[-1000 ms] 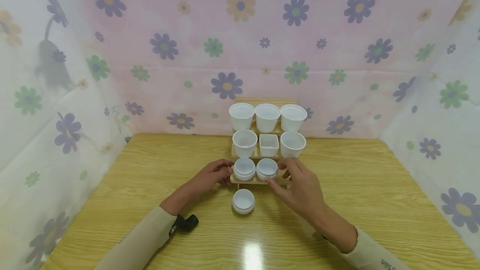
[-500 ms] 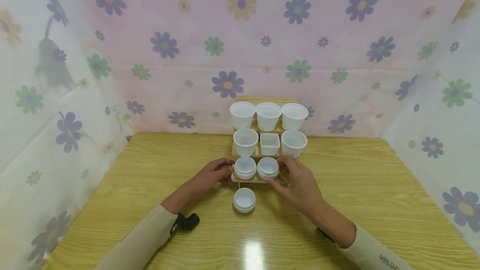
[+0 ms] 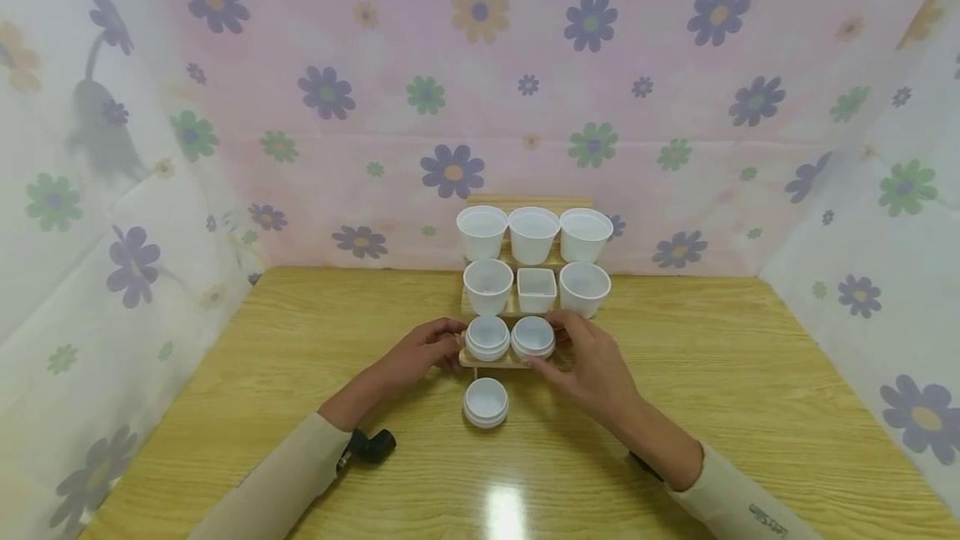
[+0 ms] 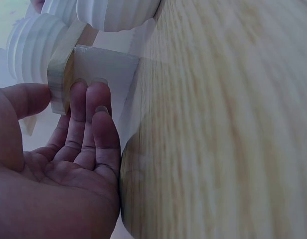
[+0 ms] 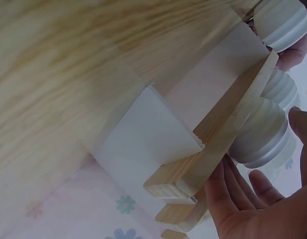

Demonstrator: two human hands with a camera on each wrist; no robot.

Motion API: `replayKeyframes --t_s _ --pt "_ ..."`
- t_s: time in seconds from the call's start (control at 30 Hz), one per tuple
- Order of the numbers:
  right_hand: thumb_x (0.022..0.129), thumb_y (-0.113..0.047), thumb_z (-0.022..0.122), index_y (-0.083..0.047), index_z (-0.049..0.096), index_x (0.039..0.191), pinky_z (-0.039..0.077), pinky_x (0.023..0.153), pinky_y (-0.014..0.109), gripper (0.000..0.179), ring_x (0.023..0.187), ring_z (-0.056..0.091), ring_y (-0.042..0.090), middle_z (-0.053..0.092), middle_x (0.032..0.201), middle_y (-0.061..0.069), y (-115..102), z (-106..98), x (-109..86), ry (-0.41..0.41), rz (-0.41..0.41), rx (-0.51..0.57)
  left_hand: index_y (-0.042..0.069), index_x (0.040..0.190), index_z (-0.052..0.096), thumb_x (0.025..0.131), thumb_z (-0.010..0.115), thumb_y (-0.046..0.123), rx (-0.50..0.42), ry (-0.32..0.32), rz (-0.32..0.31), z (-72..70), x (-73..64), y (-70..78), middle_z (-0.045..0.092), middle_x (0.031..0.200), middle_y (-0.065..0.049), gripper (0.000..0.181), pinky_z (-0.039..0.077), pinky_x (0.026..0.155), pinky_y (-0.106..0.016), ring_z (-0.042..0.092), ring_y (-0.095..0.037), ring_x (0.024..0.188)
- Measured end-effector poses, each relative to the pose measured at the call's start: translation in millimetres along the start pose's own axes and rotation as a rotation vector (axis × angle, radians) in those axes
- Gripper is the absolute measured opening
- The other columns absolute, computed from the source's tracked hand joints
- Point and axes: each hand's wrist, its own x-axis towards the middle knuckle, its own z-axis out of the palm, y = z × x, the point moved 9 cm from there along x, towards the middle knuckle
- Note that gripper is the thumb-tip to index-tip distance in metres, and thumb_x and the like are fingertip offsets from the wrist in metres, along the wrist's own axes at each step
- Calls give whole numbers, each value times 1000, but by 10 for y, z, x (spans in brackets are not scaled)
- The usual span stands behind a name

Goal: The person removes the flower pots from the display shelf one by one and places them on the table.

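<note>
A three-tier wooden stand [image 3: 498,362] with white panels beneath its shelves stands at the back of the table. My left hand [image 3: 420,352] pinches the left end of its lowest shelf; the left wrist view shows the thumb on one face of the wood and the fingers behind. On that shelf sit two small white round jars, a left jar [image 3: 487,338] and a right jar [image 3: 532,340]. My right hand [image 3: 596,365] holds the right jar between thumb and fingers. A third white jar [image 3: 486,402] stands on the table in front of the stand.
The middle tier bears two round white pots, a left one [image 3: 487,288] and a right one [image 3: 585,290], with a square white pot [image 3: 537,290] between them. Three larger white pots [image 3: 534,236] line the top tier. A flowered cloth [image 3: 360,148] rises behind the table [image 3: 337,298].
My right hand has shifted a little to the left, its fingers closer about the right jar. My left hand stays at the shelf end, and the jars and pots have not visibly moved.
</note>
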Motion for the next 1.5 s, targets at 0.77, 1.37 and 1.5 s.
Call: replayKeyframes --t_s 0.77,1.37,1.5 --pt "76 -21 99 2 63 124 60 85 44 65 99 71 25 70 112 13 -9 -66 78 41 -34 -16 4 147 54 113 51 30 -18 -1 -13 -38 93 49 67 103 -12 43 55 88 -36 69 -27 96" --pt "76 -15 98 2 67 120 63 72 35 56 86 70 21 66 106 13 -21 6 -35 14 -8 60 -2 145 54 113 51 27 -7 -1 -13 -18 -18 2 68 102 -10 43 56 88 -37 69 -25 94" --pt "76 -14 98 1 67 119 63 72 35 56 87 70 22 66 106 13 -36 -18 -41 12 -16 72 -2 144 54 113 51 27 -15 -1 -6 1 -14 11 69 101 -10 43 56 87 -36 70 -24 93"
